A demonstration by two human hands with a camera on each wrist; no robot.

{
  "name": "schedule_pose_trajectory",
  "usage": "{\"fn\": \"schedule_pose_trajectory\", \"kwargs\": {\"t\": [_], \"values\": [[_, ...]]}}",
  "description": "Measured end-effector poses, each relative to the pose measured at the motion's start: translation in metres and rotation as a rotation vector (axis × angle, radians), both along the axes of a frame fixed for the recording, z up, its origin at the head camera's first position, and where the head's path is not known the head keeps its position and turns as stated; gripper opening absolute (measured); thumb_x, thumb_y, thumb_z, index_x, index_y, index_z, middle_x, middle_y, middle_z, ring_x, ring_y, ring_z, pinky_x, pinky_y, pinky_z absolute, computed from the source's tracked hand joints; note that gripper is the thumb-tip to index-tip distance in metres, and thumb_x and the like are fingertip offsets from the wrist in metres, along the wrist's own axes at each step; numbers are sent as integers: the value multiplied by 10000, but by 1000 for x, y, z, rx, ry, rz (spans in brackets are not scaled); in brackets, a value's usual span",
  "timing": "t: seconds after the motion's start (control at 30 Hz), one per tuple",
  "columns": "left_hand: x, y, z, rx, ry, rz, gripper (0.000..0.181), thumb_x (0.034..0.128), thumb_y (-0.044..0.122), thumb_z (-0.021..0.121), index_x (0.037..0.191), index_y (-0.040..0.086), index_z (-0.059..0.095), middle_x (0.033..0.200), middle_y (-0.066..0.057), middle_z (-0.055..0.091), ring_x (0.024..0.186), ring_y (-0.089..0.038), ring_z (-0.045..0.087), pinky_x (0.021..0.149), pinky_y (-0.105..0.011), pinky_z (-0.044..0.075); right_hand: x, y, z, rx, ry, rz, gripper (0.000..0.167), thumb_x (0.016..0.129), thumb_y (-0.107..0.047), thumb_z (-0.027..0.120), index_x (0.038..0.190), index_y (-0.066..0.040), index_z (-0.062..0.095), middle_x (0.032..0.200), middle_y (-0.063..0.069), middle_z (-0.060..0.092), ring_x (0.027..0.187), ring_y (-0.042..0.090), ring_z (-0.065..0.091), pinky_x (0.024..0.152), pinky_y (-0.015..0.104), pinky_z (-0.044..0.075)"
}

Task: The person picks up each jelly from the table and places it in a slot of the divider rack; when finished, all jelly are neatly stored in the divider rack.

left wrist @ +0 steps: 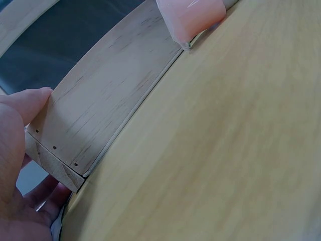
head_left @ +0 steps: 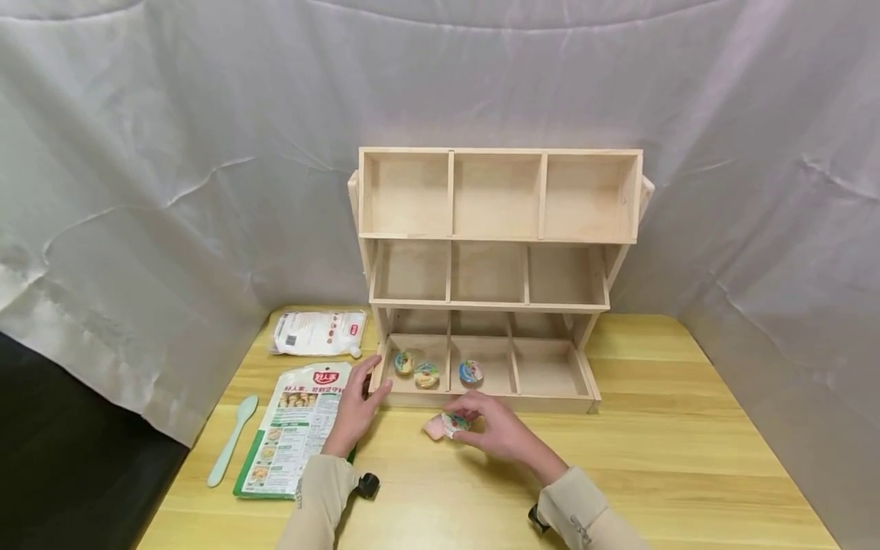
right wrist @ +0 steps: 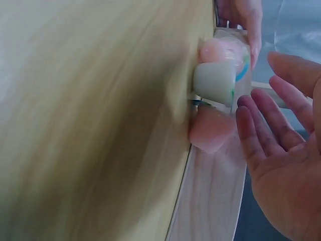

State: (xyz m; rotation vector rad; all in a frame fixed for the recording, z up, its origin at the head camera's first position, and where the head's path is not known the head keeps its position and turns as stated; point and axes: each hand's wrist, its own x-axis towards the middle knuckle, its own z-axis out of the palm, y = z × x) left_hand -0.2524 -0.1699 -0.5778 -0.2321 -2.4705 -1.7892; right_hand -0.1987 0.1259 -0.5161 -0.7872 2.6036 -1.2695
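At the front left corner of the wooden shelf (head_left: 481,402) is my left hand (head_left: 354,409), holding the corner with the thumb over the front board's top edge and the fingers along the side. My right hand (head_left: 498,429) is beside several small jelly cups on the table in front of the shelf; its fingers are loosely bent and apart from them in the right wrist view. Among these are a white cup (right wrist: 214,83) and a pink cup (right wrist: 213,129). In the bottom row, two yellow-lidded jelly cups (head_left: 426,375) lie in the left compartment and a blue-lidded jelly cup (head_left: 470,372) in the middle one.
A green and white food packet (head_left: 302,428) lies left of my left hand, partly under the forearm. Behind it is a white spouted pouch (head_left: 319,333). The pale green spoon (head_left: 234,441) lies near the table's left edge. Grey curtains (head_left: 481,76) enclose the table.
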Motion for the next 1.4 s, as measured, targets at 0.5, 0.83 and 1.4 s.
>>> {"fn": "schedule_pose_trajectory", "kwargs": {"t": [0.5, 0.83, 1.4], "values": [[-1, 0, -1, 6, -17, 5, 638, 1018, 383, 668, 1577, 218, 410, 1651, -70, 331, 1502, -395, 360, 1232, -575, 324, -2, 4, -10, 57, 52, -101, 377, 879, -121, 815, 1244, -168, 733, 1304, 3, 662, 1073, 222, 653, 944, 441, 583], [-2, 1, 0, 7, -24, 4, 617, 1019, 377, 668, 1565, 214, 431, 1641, -66, 343, 1514, -358, 354, 1242, -548, 321, -1, 2, -11, 72, 37, -95, 420, 833, -99, 850, 1231, -171, 735, 1355, 20, 643, 1136, 248, 637, 1017, 495, 550], [-2, 0, -1, 14, -14, -3, 632, 1016, 390, 669, 1567, 194, 427, 1649, -81, 330, 1519, -370, 344, 1248, -546, 308, 1, 6, -17, 27, 38, -180, 407, 808, 11, 811, 1191, -113, 751, 1223, 64, 666, 804, 111, 581, 638, 188, 532]]}}
